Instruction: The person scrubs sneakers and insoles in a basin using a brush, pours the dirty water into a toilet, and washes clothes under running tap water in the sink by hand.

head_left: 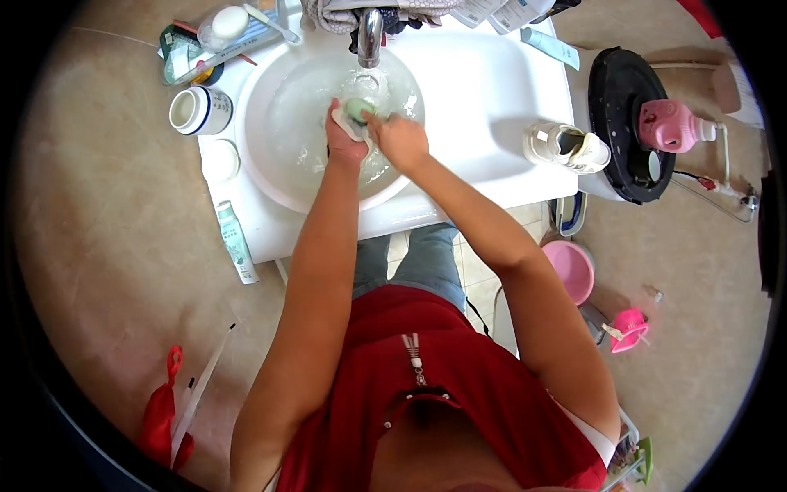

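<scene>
1. Pale green object (359,108), perhaps soap or a brush, is over the water in a round white basin (261,156), just below the metal faucet (370,39).
2. Right hand (398,141): its grip is narrow, fingers closed on the green object and pressing it against a limp white piece.
3. Left hand (348,141): its grip holds the white piece (349,126) from the left side, palm turned up; what this piece is, I cannot tell.
4. Both hands nearly meet above the basin, which sits on a white worktop (479,107).
5. On the worktop's right edge lies a white shoe (561,146), well apart from the hands.
6. Left of the basin are an open white jar (201,111), a round white lid (220,161) and a pale green tube (236,244) overhanging the front corner.
</scene>
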The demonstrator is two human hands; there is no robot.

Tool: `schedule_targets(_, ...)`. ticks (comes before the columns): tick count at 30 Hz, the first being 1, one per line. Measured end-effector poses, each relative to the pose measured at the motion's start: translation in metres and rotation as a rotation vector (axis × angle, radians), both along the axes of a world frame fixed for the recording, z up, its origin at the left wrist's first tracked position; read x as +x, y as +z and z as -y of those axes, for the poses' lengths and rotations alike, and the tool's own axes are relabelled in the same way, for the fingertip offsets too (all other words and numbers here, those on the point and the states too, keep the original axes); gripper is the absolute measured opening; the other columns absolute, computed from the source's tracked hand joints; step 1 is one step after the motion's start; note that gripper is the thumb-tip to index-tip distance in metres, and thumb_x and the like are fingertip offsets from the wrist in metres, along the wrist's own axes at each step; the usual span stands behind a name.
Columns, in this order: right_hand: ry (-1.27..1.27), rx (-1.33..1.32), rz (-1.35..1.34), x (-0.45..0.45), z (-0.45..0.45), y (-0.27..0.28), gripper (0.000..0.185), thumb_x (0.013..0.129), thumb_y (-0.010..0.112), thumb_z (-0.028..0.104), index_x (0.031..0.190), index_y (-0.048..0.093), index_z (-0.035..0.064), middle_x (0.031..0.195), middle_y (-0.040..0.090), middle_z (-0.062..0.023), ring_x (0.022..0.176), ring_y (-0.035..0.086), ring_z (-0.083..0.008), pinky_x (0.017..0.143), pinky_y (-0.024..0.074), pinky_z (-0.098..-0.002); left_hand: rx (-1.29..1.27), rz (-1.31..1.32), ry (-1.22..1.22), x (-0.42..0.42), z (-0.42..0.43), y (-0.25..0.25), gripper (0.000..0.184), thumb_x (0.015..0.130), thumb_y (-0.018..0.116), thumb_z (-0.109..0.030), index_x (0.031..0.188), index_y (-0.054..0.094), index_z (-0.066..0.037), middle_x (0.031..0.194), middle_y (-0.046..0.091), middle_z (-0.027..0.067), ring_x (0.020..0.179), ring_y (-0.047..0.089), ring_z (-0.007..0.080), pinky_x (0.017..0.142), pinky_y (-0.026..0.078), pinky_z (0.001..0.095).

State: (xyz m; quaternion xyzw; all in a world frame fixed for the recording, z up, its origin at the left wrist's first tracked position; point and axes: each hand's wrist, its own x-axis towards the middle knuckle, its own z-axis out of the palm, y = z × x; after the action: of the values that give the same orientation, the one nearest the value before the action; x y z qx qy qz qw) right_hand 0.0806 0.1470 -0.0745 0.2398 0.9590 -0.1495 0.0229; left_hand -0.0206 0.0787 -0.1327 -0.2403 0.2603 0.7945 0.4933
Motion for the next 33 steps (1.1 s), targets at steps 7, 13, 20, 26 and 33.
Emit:
schedule_targets(7, -0.078, 0.196, -0.167, -0.032, -0.028, -0.036, 0.037, 0.088, 0.047, 0.021, 0.124, 0.05, 0.0225, 0.074, 0.057, -0.0146, 0.058, 0.061, -0.0304, 0.052, 0.0504, -0.0395, 0.036, -0.074, 0.038, -0.01, 0.005, -0.006, 0.05, 0.091, 0.039, -0.044, 0.118, 0.051, -0.004, 0.114, 0.057, 0.012, 0.107, 0.052, 0.0302, 0.097, 0.039, 0.042)
schedule_targets(13, -0.216, -0.358, -0.048, 0.013, 0.03, 0.022, 0.033, 0.09, 0.047, 0.021, 0.122, 0.055, 0.018, 0.069, 0.06, -0.021, 0.063, 0.06, -0.0375, 0.058, 0.048, -0.0458, -0.057, -0.122, 0.081, -0.01, 0.004, 0.01, 0.064, 0.092, 0.025, -0.054, 0.118, 0.051, -0.001, 0.116, 0.056, 0.0135, 0.108, 0.052, 0.0325, 0.097, 0.038, 0.0435)
schedule_targets(20, -0.109, -0.056, -0.111, -0.015, 0.006, -0.007, 0.027, 0.091, 0.044, 0.02, 0.112, 0.06, 0.0147, 0.075, 0.063, -0.0225, 0.066, 0.062, -0.0368, 0.06, 0.0495, -0.045, 0.01, -0.161, 0.037, -0.007, 0.001, -0.015, 0.051, 0.091, 0.036, -0.049, 0.114, 0.054, -0.006, 0.11, 0.059, 0.0102, 0.103, 0.054, 0.0276, 0.095, 0.04, 0.0389)
schedule_targets(26, -0.105, -0.456, 0.005, -0.031, 0.002, -0.014, 0.03, 0.093, 0.042, 0.03, 0.111, 0.063, 0.018, 0.087, 0.064, -0.0196, 0.077, 0.061, -0.0372, 0.07, 0.0475, -0.0447, 0.061, -0.114, 0.05, -0.006, 0.006, -0.012, 0.057, 0.09, 0.035, -0.051, 0.119, 0.051, -0.005, 0.115, 0.057, 0.0121, 0.107, 0.053, 0.0285, 0.097, 0.04, 0.0406)
schedule_targets(33, -0.033, -0.463, -0.082, 0.012, 0.025, 0.032, 0.031, 0.091, 0.047, 0.028, 0.119, 0.058, 0.0207, 0.08, 0.064, -0.0186, 0.07, 0.063, -0.0342, 0.064, 0.0497, -0.0424, 0.123, -0.139, -0.025, -0.009, 0.015, -0.014, 0.077, 0.082, 0.037, -0.069, 0.124, 0.047, -0.006, 0.121, 0.053, 0.0117, 0.11, 0.052, 0.0282, 0.094, 0.042, 0.0426)
